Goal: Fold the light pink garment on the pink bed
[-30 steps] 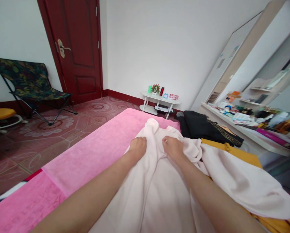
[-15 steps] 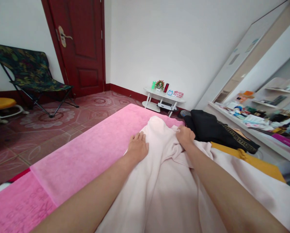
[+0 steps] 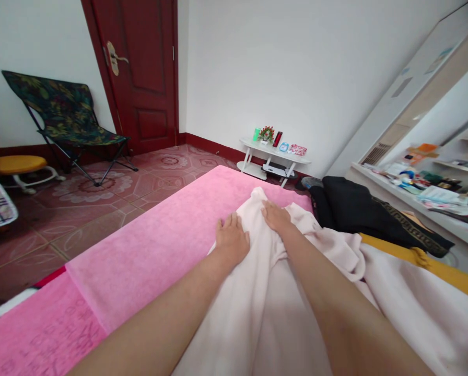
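A pale pink, cream-coloured cloth lies bunched on a bright pink bed cover. My left hand rests flat on the cloth's left edge, fingers stretched out and pressing down. My right hand lies on a raised fold of the same cloth close beside the left one, its fingers curled into the fabric. Both forearms reach forward from the bottom of the view.
A black garment and a yellow cloth lie to the right. A small white table with bottles stands by the far wall. A folding chair, a yellow stool and a dark red door are left. A cluttered shelf runs along the right.
My right hand has moved left from the cloth's right side to a fold next to my left hand. The left hand stays flat. The view has shifted slightly.
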`<state>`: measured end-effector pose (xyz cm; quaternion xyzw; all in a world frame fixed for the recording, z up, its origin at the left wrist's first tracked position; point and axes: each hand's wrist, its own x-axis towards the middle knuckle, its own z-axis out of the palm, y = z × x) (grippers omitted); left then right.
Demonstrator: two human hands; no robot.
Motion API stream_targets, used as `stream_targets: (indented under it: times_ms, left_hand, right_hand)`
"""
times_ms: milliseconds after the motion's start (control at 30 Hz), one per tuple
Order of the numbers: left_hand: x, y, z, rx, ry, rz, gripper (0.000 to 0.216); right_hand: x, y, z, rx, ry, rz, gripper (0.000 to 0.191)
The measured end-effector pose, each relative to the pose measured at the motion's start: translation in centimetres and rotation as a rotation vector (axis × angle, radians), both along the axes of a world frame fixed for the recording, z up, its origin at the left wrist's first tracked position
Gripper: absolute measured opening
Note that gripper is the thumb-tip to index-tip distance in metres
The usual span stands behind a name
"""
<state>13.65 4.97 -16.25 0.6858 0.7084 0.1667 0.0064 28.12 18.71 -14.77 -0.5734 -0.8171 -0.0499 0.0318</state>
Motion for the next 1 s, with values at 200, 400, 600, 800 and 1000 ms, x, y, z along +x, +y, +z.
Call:
stream_targets:
  times_ms: [200,400,600,800,1000]
  left_hand:
    - [-0.8,0.1,-0.2,-0.001,-0.008,0.006,0.062]
    - [-0.8,0.3,-0.6,-0.027,-0.007,-0.021,0.064]
    - [-0.9,0.1,0.0,-0.113,0.026,-0.076,0.065]
    - [-0.6,-3.7,0.4,-0.138,0.031,-0.206,0.066]
    - [-3.5,-10.3,0.0,-0.118,-0.017,-0.445,0.065]
  right_hand:
    - [0.9,0.0,0.7,-0.084,-0.044,-0.077,0.051]
    - [7.1,-4.7,7.1,-0.001,-0.084,-0.154,0.034]
    - [15.0,-8.6,10.7,0.011,-0.102,-0.453,0.040]
    - [15.8,-11.5,8.6,-0.062,-0.181,-0.485,0.032]
    - [16.1,-13.5,8.7,0.079,-0.063,-0.501,0.023]
